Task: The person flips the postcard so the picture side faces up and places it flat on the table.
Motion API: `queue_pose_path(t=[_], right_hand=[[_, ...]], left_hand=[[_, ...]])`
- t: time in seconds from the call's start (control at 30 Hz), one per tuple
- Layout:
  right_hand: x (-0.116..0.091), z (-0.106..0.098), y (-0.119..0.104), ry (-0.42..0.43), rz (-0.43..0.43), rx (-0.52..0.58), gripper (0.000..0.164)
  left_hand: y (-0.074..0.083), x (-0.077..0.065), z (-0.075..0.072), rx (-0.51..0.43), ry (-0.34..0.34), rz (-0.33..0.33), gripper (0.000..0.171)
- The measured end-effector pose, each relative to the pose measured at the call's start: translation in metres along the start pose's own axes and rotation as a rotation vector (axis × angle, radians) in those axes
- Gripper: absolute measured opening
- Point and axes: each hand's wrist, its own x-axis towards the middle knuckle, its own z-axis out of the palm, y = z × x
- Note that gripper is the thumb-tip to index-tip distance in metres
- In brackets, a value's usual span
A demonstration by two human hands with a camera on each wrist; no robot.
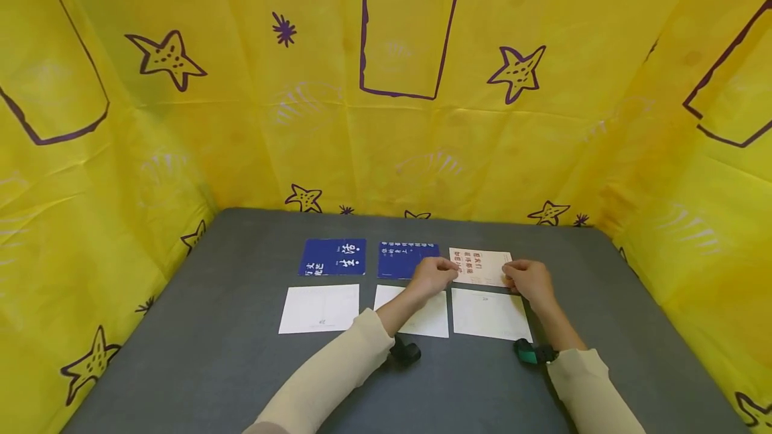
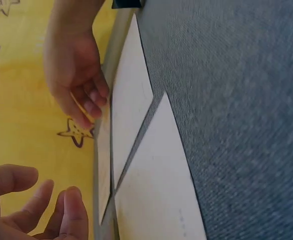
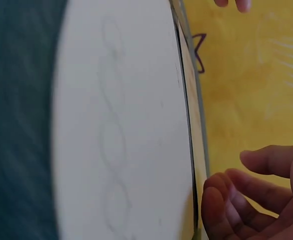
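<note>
A cream card (image 1: 482, 261) with reddish Chinese writing lies on the dark table at the right end of the back row. My left hand (image 1: 433, 276) is at its left edge, over the corner of the blue card (image 1: 401, 261) beside it. At the cream card's right edge rests my right hand (image 1: 532, 280). In the left wrist view, the left thumb and fingers (image 2: 72, 207) stand apart with nothing between them. The right wrist view has the right fingertips (image 3: 214, 205) by the card's edge, the thumb held away from them.
Another blue card (image 1: 333, 257) with white characters lies at the back row's left. In front are three white cards: left (image 1: 319, 309), middle (image 1: 422, 317), partly under my left forearm, and right (image 1: 490, 313). Yellow patterned cloth (image 1: 326, 146) surrounds the grey table (image 1: 241, 353).
</note>
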Motion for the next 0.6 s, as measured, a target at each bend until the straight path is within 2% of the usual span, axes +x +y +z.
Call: queue_pose_path(t=[0.17, 0.3, 0.43, 0.6], right_hand=[[-0.008, 0.01, -0.008, -0.02, -0.013, 0.051, 0.03], [-0.013, 0.016, -0.016, -0.055, -0.025, 0.072, 0.03], [-0.021, 0.027, -0.022, -0.095, -0.061, 0.094, 0.03], [-0.029, 0.042, -0.032, -0.123, -0.1, 0.176, 0.03]], left_hand=[[0.002, -0.012, -0.007, 0.04, -0.033, 0.014, 0.02], [0.0, -0.02, -0.019, 0.07, -0.045, 0.023, 0.022], [-0.004, -0.027, -0.036, 0.08, -0.046, 0.028, 0.024], [-0.008, -0.036, -0.062, 0.094, -0.046, 0.035, 0.027]])
